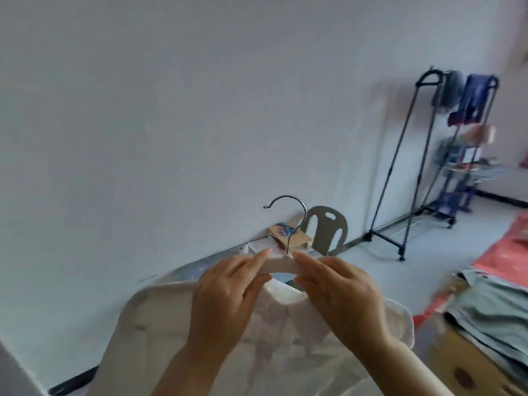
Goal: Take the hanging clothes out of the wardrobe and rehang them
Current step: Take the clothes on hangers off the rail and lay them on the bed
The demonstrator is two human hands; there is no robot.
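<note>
Grey chair (325, 232) beside cardboard box (303, 238)

The shirt (160, 318) runs off the bottom edge; blurred items (473, 101) on the rack (392, 167) are perhaps clothes.

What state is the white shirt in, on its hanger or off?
On: the white shirt drapes from the hanger, collar under its bar.

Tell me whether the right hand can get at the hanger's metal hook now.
Probably yes: the right hand grips the hanger right beside the metal hook, nothing between, though it must let go first.
</note>
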